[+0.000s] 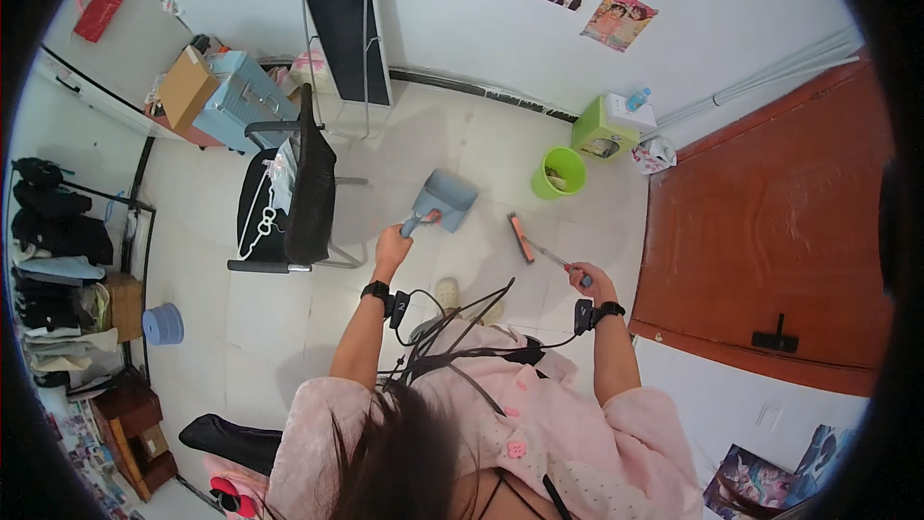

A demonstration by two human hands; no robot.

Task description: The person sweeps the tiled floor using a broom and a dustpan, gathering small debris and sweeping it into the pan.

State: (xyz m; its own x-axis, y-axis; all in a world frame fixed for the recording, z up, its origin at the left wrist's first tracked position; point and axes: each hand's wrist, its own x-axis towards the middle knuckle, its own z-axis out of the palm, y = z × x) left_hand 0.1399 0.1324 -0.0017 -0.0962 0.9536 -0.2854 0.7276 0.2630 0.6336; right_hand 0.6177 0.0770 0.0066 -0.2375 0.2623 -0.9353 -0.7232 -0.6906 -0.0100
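Note:
My left hand [392,252] is wrapped round the handle of a grey-blue dustpan [449,200], held out ahead of me over the pale tiles. Something small and brownish shows in the pan near the handle, too small to name. In my right hand [590,281] is the grip of a small brush [521,238] with an orange-and-dark head and a thin metal shaft. The brush head is to the right of the dustpan, apart from it. Beyond the brush stands a bright green bin [558,173] with some rubbish inside.
A black chair [313,183] with hangers on its seat stands at the left. Behind it are a blue case [241,101] and a cardboard box [188,87]. A green box [603,127] is beside the bin, and a brown door [770,231] at the right. Dark cables hang between my wrists.

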